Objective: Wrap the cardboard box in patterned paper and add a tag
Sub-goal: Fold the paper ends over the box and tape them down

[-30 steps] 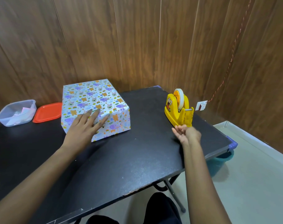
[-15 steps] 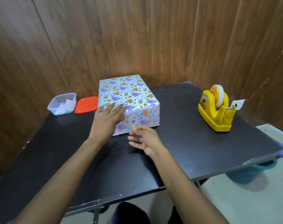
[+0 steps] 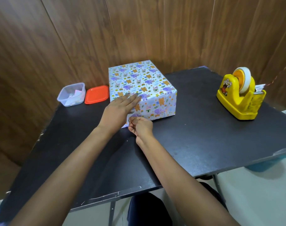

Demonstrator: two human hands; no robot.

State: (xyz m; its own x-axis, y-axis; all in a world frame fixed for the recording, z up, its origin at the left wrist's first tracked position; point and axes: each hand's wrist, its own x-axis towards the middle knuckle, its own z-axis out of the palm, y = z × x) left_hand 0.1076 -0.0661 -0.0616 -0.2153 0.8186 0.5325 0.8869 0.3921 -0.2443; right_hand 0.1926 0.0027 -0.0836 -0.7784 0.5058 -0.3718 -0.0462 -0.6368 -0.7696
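Observation:
The box (image 3: 144, 82), wrapped in white paper printed with small animals, stands on the black table (image 3: 196, 136) near the wooden wall. My left hand (image 3: 119, 110) lies flat over its near left top edge, fingers straight and pressing down. At the lower left corner of the box's near face is my right hand (image 3: 139, 126), with its fingers curled. Its thumb and forefinger pinch what seems to be a small piece of clear tape, barely visible, against the paper. No tag shows on the box.
A yellow tape dispenser (image 3: 240, 97) with a white roll stands at the table's right side. Left of the box are an orange lid (image 3: 96, 94) and a clear plastic tub (image 3: 71, 94) holding small paper pieces. Wooden wall panels close off the back.
My right hand has come from the tape dispenser across to the box's near lower left corner and curled into a pinch. My left hand stays flat on the box. The camera view turned left.

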